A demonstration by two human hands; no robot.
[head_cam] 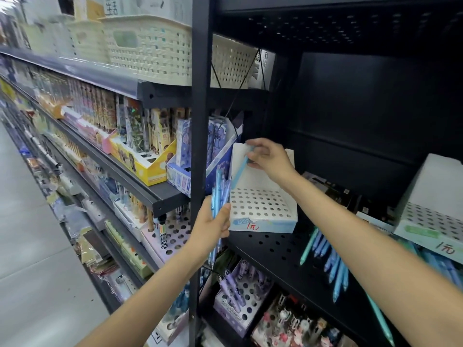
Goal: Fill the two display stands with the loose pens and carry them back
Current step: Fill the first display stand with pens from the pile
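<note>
Your right hand pinches one light blue pen near its top, fingers and thumb pressed together on it. The pen's long axis runs steeply down and to the left, its lower end hanging just above the far left holes of the white display stand. The holes lie straight below the grip, so the coming move looks like a short drop along the pen's own line, once the tip is over a hole.

Your left hand grips a bundle of blue pens, upright, just left of the stand's near left corner; it is the nearer supply.

The stand sits on a black perforated shelf. More loose pens lie on it to the right, and past them stands the second display stand, its holes empty as far as shows. Further left, stocked shelves line an aisle.
</note>
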